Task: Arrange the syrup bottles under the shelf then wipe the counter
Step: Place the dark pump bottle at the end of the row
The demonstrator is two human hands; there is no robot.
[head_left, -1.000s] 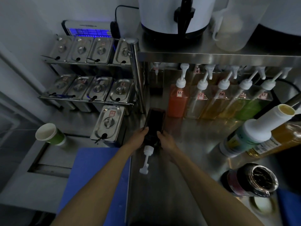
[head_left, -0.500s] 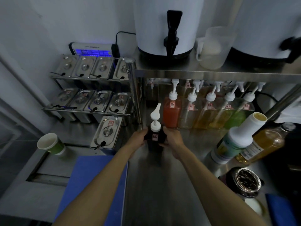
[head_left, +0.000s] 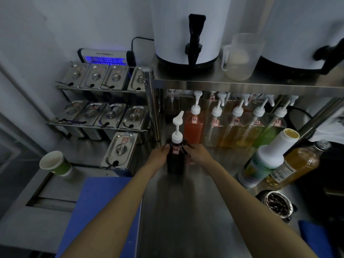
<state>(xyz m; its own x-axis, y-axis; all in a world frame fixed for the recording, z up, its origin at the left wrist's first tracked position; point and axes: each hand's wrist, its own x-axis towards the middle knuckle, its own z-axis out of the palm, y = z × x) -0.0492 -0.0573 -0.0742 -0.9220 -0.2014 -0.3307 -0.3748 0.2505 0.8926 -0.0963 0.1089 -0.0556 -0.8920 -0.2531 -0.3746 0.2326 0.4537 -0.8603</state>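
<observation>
While both hands clasp dark syrup bottle (head_left: 176, 161), red bottle (head_left: 193, 130) just behind

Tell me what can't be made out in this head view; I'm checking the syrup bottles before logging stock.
- Back row of pump bottles: hidden by the steel shelf edge and the front row.
- Red label on the dark syrup bottle, held between left hand and right hand: too small to read.
- Right white dispenser: cut off by the frame edge.
</observation>
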